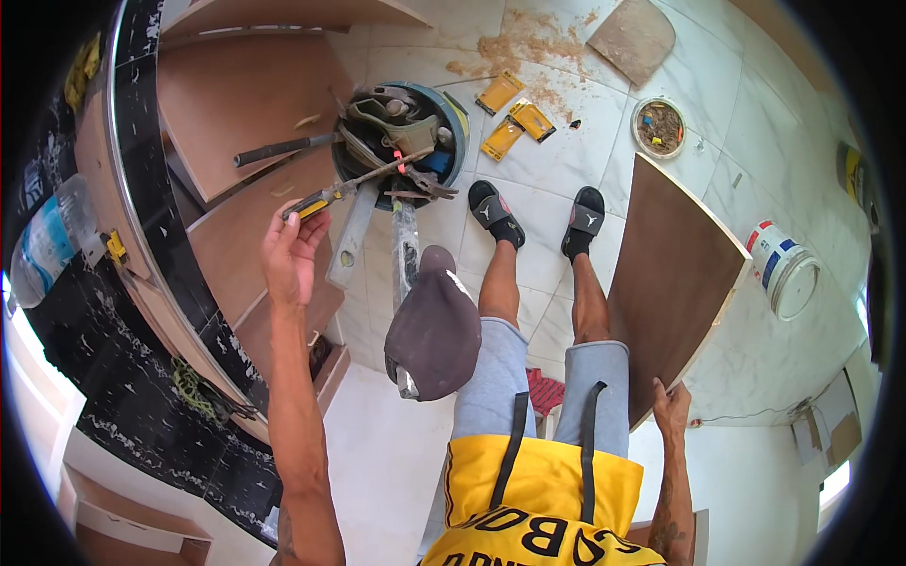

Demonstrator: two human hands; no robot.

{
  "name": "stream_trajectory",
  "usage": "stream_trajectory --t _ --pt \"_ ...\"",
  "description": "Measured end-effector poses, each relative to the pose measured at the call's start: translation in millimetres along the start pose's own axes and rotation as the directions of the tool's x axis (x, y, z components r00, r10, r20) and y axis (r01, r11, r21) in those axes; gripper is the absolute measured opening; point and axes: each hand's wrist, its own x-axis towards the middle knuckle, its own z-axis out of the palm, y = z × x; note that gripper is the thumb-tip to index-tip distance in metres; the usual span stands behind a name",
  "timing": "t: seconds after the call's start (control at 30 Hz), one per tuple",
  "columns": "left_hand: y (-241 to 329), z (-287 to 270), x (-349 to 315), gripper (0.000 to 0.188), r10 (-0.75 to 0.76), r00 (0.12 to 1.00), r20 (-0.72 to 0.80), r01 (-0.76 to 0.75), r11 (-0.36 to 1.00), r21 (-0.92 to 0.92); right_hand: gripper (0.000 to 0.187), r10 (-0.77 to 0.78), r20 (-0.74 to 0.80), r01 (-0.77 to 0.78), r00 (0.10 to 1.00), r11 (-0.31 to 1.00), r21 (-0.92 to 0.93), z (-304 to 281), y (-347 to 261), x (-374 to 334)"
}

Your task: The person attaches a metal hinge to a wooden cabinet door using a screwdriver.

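Note:
My left hand (294,253) is raised beside the tool bucket (461,127), its fingers closed on a screwdriver with a yellow and black handle (319,202). The screwdriver points toward the bucket's mouth, and its tip is hard to tell from the tools behind it. My right hand (671,407) grips the near edge of a brown wooden panel (675,255), which stands tilted next to my right leg. Out of the bucket stick a black-handled tool (283,149), a spirit level (353,241), pliers and a tool pouch (401,127). A dark cap (434,335) covers part of another long level (405,245).
Brown cabinet fronts (250,104) and a black marbled counter (151,141) line the left. Yellow packets (500,91), sawdust (533,42), a board offcut (632,40) and a tub of small parts (658,129) lie ahead on white tiles. A white bucket (791,283) is at right.

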Motion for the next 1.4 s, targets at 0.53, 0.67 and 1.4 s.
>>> stream_trajectory --t 0.53,0.67,1.4 --pt "29.1 85.2 -17.3 0.035 0.132 0.961 0.242 -0.178 0.968 0.179 0.027 0.018 -0.030 -0.015 0.999 0.996 0.092 -6.2 40.3 -7.6" --pt "43.1 109.0 -32.1 0.035 0.179 0.952 0.246 -0.237 0.944 0.229 0.028 -0.029 -0.090 0.035 0.995 0.997 0.066 -1.6 68.8 -8.9" --pt "68.6 363.3 -127.8 0.036 0.221 0.913 0.344 -0.247 0.969 0.033 0.015 -0.399 -0.174 0.234 0.900 0.781 -0.578 -354.6 24.9 18.3"
